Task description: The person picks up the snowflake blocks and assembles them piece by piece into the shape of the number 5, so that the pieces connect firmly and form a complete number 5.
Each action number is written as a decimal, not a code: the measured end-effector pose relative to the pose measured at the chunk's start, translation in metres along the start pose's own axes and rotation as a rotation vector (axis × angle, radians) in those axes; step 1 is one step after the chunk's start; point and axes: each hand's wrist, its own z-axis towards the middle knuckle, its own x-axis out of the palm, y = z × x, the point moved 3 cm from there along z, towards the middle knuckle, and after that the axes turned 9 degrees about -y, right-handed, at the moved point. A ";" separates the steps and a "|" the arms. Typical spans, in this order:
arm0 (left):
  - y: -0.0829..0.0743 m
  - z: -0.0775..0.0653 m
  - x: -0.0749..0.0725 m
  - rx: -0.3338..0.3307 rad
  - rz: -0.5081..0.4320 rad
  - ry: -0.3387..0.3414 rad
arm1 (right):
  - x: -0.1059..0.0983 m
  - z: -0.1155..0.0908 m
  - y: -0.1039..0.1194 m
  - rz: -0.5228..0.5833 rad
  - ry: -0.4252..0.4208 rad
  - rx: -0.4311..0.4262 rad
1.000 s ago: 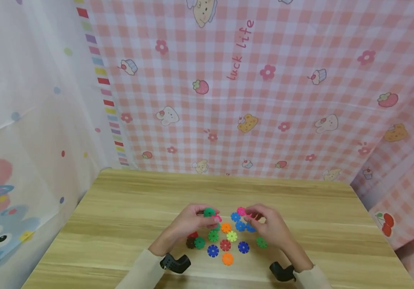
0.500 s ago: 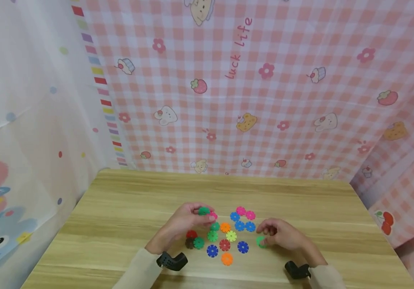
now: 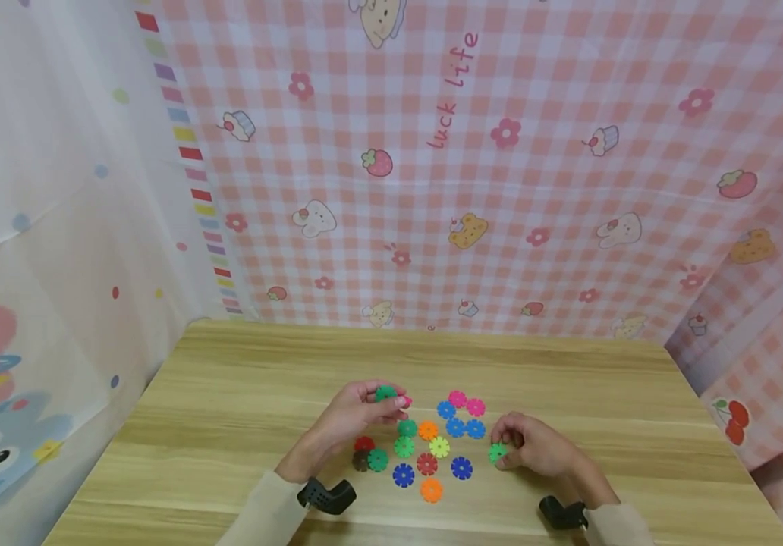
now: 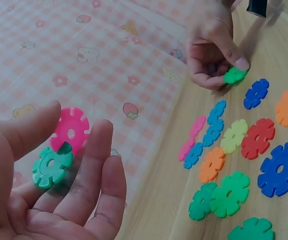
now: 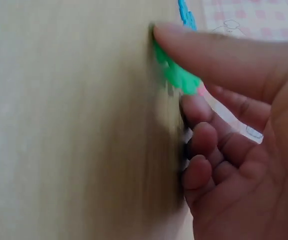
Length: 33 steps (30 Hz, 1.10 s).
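Note:
My left hand (image 3: 363, 409) is raised over the table and pinches a pink notched disc (image 4: 71, 128) joined to a green notched disc (image 4: 52, 167). The thumb overlaps the pink disc's edge, and the green one hangs just below it, near the palm. At the right of the scattered pieces, my right hand (image 3: 535, 447) grips a light green notched disc (image 3: 497, 453) between thumb and fingers. In the right wrist view that light green disc (image 5: 179, 75) looks blurred, its edge under the thumb and close to the table surface.
Several flat notched discs lie between the hands: an orange disc (image 3: 431, 490), a red disc (image 3: 426, 464), a dark blue disc (image 3: 461, 468), and a yellow-green disc (image 3: 438, 447). Pink and blue discs (image 3: 456, 428) form a cluster behind. A patterned cloth (image 3: 473, 288) hangs behind the wooden table (image 3: 262, 379).
My right hand has moved from the pink discs toward the right front and taken hold of the light green disc. The left hand has shifted slightly left, still with its pink and green pieces.

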 end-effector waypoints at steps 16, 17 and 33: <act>-0.002 -0.001 0.008 0.049 0.031 -0.010 | 0.005 0.011 0.050 0.166 -0.225 -0.027; -0.002 -0.001 0.008 0.055 0.029 -0.012 | 0.006 0.013 0.056 0.189 -0.236 -0.039; -0.007 0.000 0.019 0.098 0.013 -0.024 | 0.019 0.028 0.107 0.337 -0.307 -0.131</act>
